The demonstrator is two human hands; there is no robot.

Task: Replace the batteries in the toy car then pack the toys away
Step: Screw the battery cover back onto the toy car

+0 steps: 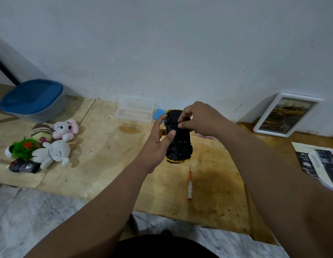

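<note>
A yellow toy car [179,146] is held upside down above the plywood board, its black underside facing me. My left hand [158,140] grips the car's left side, thumb laid on the underside. My right hand [197,119] pinches at something small on the underside near the far end; what it pinches is too small to tell. A red-handled screwdriver [190,185] lies on the board below the car. Several plush toys [52,144] and a black remote [24,166] lie at the left.
A grey bin with a blue lid [33,99] stands at the back left. A clear plastic box [134,109] sits open by the wall, a blue item [159,114] beside it. A framed picture [284,114] leans at the right; printed papers [320,162] lie at the right edge.
</note>
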